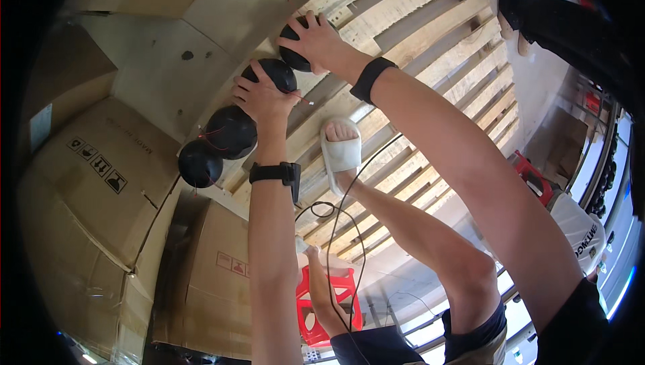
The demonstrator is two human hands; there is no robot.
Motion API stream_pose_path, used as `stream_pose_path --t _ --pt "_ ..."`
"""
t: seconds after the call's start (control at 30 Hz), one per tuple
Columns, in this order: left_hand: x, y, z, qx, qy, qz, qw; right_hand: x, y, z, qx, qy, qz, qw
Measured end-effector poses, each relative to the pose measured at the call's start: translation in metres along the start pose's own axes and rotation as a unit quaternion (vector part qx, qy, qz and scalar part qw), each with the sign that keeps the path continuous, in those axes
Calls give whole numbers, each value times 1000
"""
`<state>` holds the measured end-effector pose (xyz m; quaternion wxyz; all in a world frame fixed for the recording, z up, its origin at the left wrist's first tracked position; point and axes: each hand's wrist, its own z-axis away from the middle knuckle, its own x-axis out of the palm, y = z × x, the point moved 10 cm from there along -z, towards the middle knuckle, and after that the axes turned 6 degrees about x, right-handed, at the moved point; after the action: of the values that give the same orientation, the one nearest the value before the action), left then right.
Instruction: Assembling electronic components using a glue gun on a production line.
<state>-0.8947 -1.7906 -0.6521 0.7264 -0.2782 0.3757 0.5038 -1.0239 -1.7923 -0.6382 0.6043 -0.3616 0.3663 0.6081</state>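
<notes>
Four black round things are lined up along the pallet's left edge; thin red wires with small white plugs come from some of them. My left hand [264, 101] has its fingers curved over one black ball [277, 72], and a red wire sticks out beside the thumb. Just beyond, my right hand [317, 44] grips the farthest black ball [291, 56] from above, fingers spread round it. Nearer to me and untouched are a larger black ball [232, 132] and a smaller black ball [200, 163], side by side. The undersides of the gripped balls are hidden.
A slatted wooden pallet [416, 46] lies under my sandalled foot [342, 144]. Cardboard boxes [94, 190] stand at the left. A black cable [334, 230] hangs across the view. Below is a red stool [312, 325]; another person's dark-clothed leg [557, 25] is at the far right.
</notes>
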Motion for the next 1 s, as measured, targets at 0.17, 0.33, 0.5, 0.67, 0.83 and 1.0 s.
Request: stream_pose_path --t 0.17,0.33,0.5,0.67,0.83,1.0 --pt "2 11 4 23 22 54 998 -3 16 13 28 45 18 998" --pt "-22 3 24 62 100 47 992 -43 19 56 11 158 -170 973" --pt "-55 24 134 209 149 114 960 -5 96 185 158 57 -384 908" --pt "-62 24 323 316 -70 242 915 -16 134 383 379 52 -530 757" --pt "-118 30 500 456 -137 247 844 -134 94 607 370 215 -587 687" --pt "-132 8 628 573 -223 139 776 -214 -45 871 383 426 -608 550"
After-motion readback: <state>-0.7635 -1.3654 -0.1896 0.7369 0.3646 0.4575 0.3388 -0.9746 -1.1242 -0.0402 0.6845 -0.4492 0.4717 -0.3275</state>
